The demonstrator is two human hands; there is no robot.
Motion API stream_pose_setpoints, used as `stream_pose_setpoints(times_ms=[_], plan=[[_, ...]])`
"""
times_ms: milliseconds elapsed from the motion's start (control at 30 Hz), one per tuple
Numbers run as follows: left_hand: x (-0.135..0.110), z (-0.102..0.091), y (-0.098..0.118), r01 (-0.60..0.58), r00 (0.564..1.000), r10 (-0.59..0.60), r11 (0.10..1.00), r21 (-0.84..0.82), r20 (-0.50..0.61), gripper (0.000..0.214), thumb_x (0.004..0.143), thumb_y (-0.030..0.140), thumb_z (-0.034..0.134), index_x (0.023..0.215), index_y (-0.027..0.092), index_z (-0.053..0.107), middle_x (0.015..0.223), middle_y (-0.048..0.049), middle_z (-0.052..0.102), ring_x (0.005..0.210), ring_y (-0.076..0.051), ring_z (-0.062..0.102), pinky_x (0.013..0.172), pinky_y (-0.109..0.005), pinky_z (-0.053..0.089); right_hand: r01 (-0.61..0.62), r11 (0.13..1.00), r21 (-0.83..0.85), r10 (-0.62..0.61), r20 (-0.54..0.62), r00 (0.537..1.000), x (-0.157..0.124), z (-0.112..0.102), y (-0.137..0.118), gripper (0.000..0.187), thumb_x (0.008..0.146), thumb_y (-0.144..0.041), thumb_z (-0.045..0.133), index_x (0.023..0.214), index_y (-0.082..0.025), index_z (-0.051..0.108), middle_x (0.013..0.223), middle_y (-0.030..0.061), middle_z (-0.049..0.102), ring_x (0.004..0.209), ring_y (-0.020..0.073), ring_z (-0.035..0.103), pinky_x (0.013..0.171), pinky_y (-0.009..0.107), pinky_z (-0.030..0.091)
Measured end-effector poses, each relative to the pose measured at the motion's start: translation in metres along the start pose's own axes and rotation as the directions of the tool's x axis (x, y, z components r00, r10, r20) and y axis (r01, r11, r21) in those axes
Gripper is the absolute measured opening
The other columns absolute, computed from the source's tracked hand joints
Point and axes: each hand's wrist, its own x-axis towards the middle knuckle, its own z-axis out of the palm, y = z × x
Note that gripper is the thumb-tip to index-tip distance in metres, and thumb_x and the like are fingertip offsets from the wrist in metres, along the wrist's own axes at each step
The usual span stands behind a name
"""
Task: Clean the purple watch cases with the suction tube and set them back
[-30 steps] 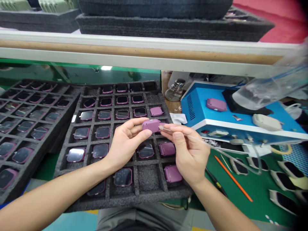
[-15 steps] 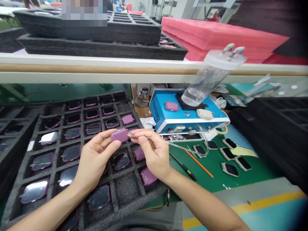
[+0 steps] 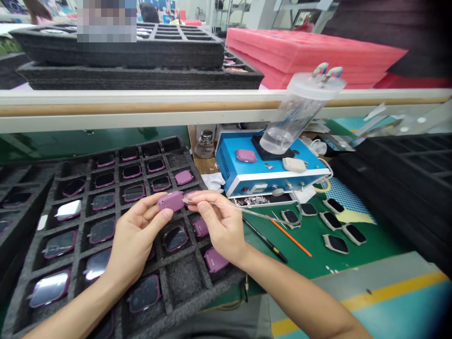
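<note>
- Noting the grips first: the left hand (image 3: 136, 235) pinches the purple case (image 3: 170, 201) between thumb and fingertips. The right hand (image 3: 221, 226) pinches the thin clear tube (image 3: 226, 205) near its tip, with the other fingers curled.
- Position: the case is held in the air at centre-left of the frame, above the black foam tray (image 3: 183, 278) and touching none of its cells. The tube tip meets the case's right-hand end; we cannot tell whether it enters an opening there.
- Risk 1: the left-hand grip is fingertips only on a smooth shell. We judge that a sideways push from the tube could twist the case free and drop it onto the glass-faced units below.
- Risk 2: the tube trails toward the blue box (image 3: 247, 176) at upper right of centre, passing near the orange stick (image 3: 291, 239) and the grey cases (image 3: 335, 243). A snag there would likely pull the tip off the case.
- Risk 3: the tip is slender, so if pressed at an angle it may bend or mark the shell.
- Orientation: the long axis runs across the frame, close to level. The plain purple back faces up toward the camera and the right-hand end points at the tube tip.
</note>
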Motion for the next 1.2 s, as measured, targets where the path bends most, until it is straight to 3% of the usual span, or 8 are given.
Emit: stream_pose_setpoints(times_ms=[267,1200], plan=[[0.0002,0.0017,0.0012,0.007,1.0,-0.007,1.0,-0.021,0.016,0.05,0.071,0.036,0.088,0.116,0.023,0.07,0.102,-0.0017,0.078,0.088,-0.006,0.072,0.08,-0.004,0.053,-0.005,1.0,0.016,0.005,0.001,1.0,-0.0005,0.0,0.0003,0.016,0.102,-0.028,0.057,0.104,-0.019,0.07,0.109,0.0079,0.069,0.101,0.0182,0.07,0.088,0.035,0.064],[-0.0004,-0.0001,-0.0001,0.007,1.0,-0.006,1.0,-0.018,0.025,0.049,0.074,0.036,0.087,0.117,0.022,0.069,0.108,-0.0035,0.077,0.089,-0.005,0.073,0.081,-0.004,0.054,-0.018,0.999,0.046,0.018,0.004,1.0,-0.0028,0.0007,-0.0003,0.015,0.102,-0.024,0.058,0.105,-0.019,0.071,0.11,0.0071,0.069,0.1,0.0182,0.07,0.087,0.035,0.063]])
